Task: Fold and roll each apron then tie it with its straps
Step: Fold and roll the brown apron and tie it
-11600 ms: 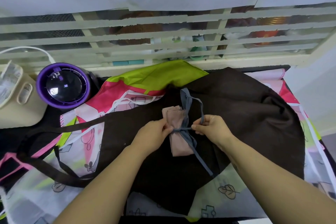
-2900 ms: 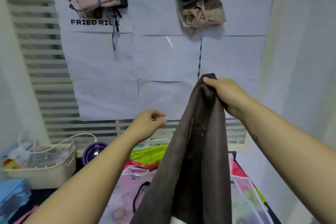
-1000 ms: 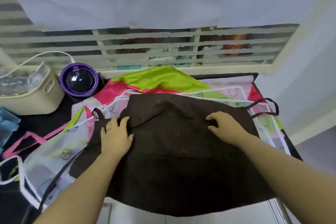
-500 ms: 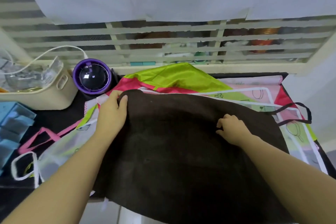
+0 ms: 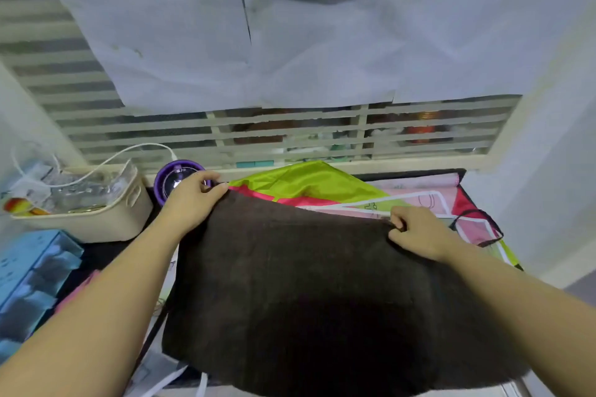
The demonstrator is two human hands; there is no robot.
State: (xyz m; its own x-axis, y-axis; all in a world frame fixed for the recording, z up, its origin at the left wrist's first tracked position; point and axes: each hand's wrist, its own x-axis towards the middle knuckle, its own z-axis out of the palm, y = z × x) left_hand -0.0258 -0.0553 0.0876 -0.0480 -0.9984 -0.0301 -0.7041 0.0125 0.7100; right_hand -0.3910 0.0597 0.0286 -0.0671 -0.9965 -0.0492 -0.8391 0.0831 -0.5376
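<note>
- The brown apron (image 5: 306,284) lies spread across the work surface. Its far edge runs between the two hands and its near edge hangs toward the person.
- The left hand (image 5: 193,200) has its fingers curled, with thumb and fingertips pinching the far-left corner of the cloth. The corner sits right at the fingertips.
- The right hand (image 5: 416,234) is also curled, pinching the far edge a little nearer the person. The cloth bunches just under its knuckles.
- Holding the two ends of one edge looks meant to pull that edge taut, so the apron lies flat and square before the first fold.
- A dark strap (image 5: 480,226) loops loose just beyond the right hand's fingers, on the outer side. It is probably left free because it is needed last, for tying.
- Beyond both sets of fingertips, a lime-green and pink apron (image 5: 309,180) and a white-trimmed printed apron (image 5: 429,200) lie under the brown one. They seem to be waiting their turn.
- A purple round device (image 5: 167,184) stands just behind the left fingers, partly hidden by them.
- A cream basket (image 5: 96,219) is further to that hand's outer side.
- Judged from this, folding has not yet begun. The next move needs both pinches to travel together, or the edge will skew.
</note>
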